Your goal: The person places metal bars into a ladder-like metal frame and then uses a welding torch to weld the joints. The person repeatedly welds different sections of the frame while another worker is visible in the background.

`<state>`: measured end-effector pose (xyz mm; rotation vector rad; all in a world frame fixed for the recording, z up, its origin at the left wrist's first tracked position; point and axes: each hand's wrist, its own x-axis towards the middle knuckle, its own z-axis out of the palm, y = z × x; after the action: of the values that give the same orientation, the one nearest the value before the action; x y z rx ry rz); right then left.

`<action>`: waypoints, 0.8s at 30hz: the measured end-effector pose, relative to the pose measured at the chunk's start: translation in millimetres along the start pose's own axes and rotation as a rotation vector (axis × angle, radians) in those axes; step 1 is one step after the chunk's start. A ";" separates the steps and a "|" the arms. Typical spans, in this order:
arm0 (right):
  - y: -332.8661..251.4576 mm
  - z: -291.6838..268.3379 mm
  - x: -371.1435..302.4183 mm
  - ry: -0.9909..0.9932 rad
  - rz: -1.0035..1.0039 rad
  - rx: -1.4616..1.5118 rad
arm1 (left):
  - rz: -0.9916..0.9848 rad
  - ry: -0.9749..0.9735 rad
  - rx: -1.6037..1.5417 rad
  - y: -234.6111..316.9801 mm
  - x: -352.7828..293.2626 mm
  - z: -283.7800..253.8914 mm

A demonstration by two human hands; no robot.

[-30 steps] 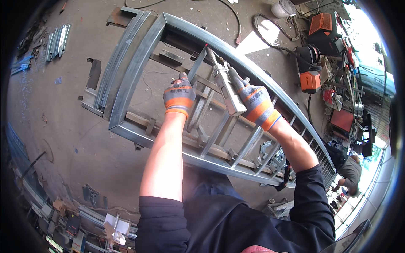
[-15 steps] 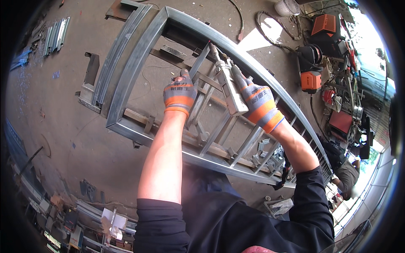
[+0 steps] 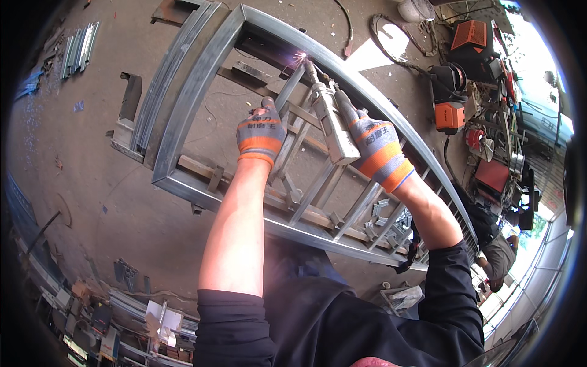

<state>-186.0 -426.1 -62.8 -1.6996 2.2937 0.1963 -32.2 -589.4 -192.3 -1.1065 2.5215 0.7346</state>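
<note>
My right hand (image 3: pixel 374 144), in a grey and orange work glove, is closed round a silver welding gun (image 3: pixel 335 131). The gun's nozzle points away from me, and a bright violet spark (image 3: pixel 299 57) glows at its tip. That spark sits where the far end of a flat metal crossbar (image 3: pixel 290 87) meets the inner side of a large galvanized metal frame (image 3: pixel 202 92). My left hand (image 3: pixel 262 133), gloved alike, is closed at the crossbar's left side, thumb up; its fingertips are partly hidden. Several more crossbars (image 3: pixel 358 211) run across the frame toward the right.
Long metal profiles (image 3: pixel 174 73) lie along the frame's left end. Small metal pieces (image 3: pixel 391 223) lie under the crossbars. Black and orange machines (image 3: pixel 471 40), cables (image 3: pixel 400 61) and a white bucket (image 3: pixel 417 9) stand at far right. Another person (image 3: pixel 498 260) bends at the right edge.
A bright spark has appeared at the gun's tip, where there was only a small red dot. Both hands and the gun hold nearly the same place. The person at right has shifted slightly.
</note>
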 end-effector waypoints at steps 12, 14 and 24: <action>3.6 -3.8 -5.5 0.063 -0.039 0.112 | 0.010 -0.002 0.019 -1.6 0.9 2.5; 3.3 -4.7 -7.4 0.074 -0.037 0.138 | -0.009 -0.024 0.023 -1.0 1.3 1.5; 5.8 -2.5 -10.1 0.069 -0.031 0.134 | -0.011 -0.042 0.039 -1.8 2.5 1.5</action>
<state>-189.2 -415.9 -57.7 -1.6977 2.2716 -0.0216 -32.4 -591.0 -195.2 -1.0799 2.4825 0.6956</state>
